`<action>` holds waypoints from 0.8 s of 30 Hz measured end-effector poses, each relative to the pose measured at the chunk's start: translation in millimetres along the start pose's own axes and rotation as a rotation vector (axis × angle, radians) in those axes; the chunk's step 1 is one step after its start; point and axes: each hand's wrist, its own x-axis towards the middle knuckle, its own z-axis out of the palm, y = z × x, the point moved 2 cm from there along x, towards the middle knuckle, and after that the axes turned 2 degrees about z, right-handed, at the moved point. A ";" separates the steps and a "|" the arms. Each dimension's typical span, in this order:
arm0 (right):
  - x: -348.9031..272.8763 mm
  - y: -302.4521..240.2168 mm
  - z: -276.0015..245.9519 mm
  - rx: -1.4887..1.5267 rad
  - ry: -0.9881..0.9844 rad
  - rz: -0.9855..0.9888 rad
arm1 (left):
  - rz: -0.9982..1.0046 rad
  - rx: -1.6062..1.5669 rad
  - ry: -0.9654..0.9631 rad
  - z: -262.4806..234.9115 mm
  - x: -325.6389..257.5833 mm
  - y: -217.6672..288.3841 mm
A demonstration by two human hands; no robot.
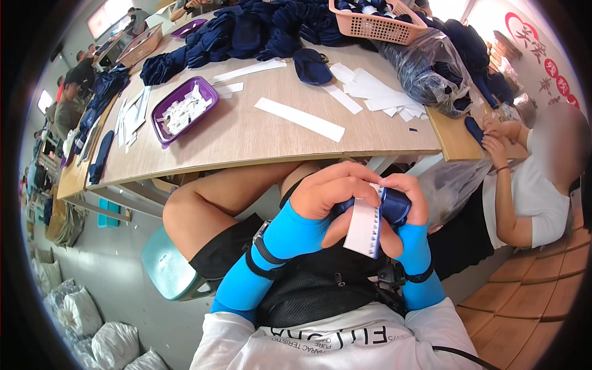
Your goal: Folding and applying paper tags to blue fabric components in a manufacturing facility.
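Observation:
Above my lap, in front of the table edge, I hold a rolled navy fabric bundle with a white paper band on it. My left hand is closed on the bundle's left side, fingertips at the band's top edge. From the other side my right hand grips the bundle, its forefinger meeting the band near the top. One end of the band hangs down loose, with a row of small blue marks along its edge. The bundle's left part is mostly hidden by my fingers.
On the table are a purple basket of small white pieces, white paper strips and a heap of navy fabric pieces. A pink basket holds banded rolls. A co-worker handles navy fabric at right; a turquoise stool stands left.

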 end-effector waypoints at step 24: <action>-6.3 15.4 6.8 0.169 0.085 0.298 | 0.196 0.159 0.129 9.7 0.6 -18.2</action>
